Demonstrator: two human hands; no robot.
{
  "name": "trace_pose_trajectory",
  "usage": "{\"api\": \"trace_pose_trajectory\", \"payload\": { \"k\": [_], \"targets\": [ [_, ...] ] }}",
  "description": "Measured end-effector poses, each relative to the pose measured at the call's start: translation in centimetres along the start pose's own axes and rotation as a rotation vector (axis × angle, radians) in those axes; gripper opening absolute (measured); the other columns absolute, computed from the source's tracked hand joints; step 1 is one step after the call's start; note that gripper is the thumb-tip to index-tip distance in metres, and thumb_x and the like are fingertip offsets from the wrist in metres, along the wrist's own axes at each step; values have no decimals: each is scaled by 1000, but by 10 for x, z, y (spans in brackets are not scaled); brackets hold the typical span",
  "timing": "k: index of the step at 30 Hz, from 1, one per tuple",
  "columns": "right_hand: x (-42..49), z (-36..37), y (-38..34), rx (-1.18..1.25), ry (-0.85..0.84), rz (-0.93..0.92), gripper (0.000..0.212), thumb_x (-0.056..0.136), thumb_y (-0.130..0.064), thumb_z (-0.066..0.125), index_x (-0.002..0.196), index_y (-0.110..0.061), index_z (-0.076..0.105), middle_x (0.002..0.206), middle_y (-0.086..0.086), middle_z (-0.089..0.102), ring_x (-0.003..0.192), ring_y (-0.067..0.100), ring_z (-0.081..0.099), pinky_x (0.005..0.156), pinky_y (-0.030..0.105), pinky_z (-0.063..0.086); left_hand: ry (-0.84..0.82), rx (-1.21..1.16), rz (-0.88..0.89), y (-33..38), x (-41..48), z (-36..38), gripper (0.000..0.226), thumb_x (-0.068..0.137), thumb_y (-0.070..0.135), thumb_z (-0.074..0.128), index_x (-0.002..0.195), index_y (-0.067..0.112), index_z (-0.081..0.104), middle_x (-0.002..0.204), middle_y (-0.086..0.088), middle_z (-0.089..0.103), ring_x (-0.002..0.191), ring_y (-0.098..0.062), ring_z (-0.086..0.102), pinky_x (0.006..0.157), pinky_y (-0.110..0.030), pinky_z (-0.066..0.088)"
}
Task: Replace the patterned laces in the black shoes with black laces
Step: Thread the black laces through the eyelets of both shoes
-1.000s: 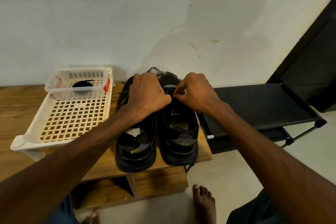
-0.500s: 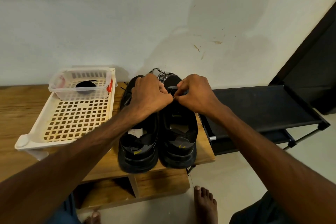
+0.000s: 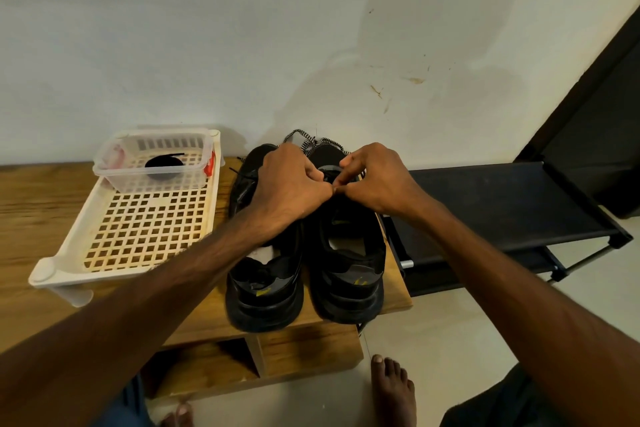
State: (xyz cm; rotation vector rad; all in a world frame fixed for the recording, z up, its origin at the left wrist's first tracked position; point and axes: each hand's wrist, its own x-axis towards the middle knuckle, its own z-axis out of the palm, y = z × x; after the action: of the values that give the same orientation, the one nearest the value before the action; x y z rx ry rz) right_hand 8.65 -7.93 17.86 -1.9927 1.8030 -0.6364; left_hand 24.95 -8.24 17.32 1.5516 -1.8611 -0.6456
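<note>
Two black shoes stand side by side on the wooden table (image 3: 34,204), heels toward me: the left shoe (image 3: 263,291) and the right shoe (image 3: 349,274). Black-and-white patterned laces (image 3: 313,142) lie bunched behind the toes. My left hand (image 3: 287,184) and my right hand (image 3: 377,180) meet over the right shoe's lacing area, fingers curled and thumbs touching, pinching a lace there. The lace itself is mostly hidden by my fingers. A coiled black lace (image 3: 162,166) lies in a clear plastic tub (image 3: 114,177).
The tub sits at the far end of a cream lattice tray (image 3: 138,229) left of the shoes. A low black rack (image 3: 502,204) stands to the right of the table. The white wall is right behind. My bare foot (image 3: 391,388) is on the floor below.
Both hands have stayed over the right shoe's laces, with the thumbs drawing closer until they touch. The view has shifted slightly; the shoes and tray have not moved.
</note>
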Motion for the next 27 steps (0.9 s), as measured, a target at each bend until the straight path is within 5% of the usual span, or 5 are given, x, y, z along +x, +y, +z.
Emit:
{"api": "trace_pose_trajectory", "payload": {
  "k": [5,11,20,24,27],
  "targets": [
    [0,10,-2,1,17,23,12,84,-8,74,91,-12,83,100,8,77,94,8,64,63,5,38,2,10,29,-3,0,0,14,76,18,83,90,14,82,93,3,78,84,-6,69,83,-25,57],
    [3,13,-2,22,27,-20,10,88,-11,77,96,-11,83,111,8,74,112,13,62,69,4,32,-42,9,17,-9,7,-1,23,93,24,70,75,14,80,60,5,70,54,-4,65,53,-5,42],
    [1,5,-1,-2,-44,7,13,87,-17,80,100,-17,81,106,0,76,97,8,64,66,3,36,-106,29,37,-14,14,-6,4,87,14,78,85,16,81,70,7,74,64,-5,72,65,-14,57],
    [1,2,0,-71,22,4,17,88,-34,78,83,-18,81,104,4,76,102,13,68,63,6,35,-92,52,19,-14,14,-9,7,89,17,74,87,17,81,68,11,67,69,-5,70,64,-12,48],
    [1,0,2,-99,1,30,33,89,-44,75,77,-14,79,95,8,77,95,19,71,69,22,50,-90,50,7,-14,14,-10,11,92,17,69,87,17,79,65,16,64,70,-1,66,58,-7,38]
  ]
}}
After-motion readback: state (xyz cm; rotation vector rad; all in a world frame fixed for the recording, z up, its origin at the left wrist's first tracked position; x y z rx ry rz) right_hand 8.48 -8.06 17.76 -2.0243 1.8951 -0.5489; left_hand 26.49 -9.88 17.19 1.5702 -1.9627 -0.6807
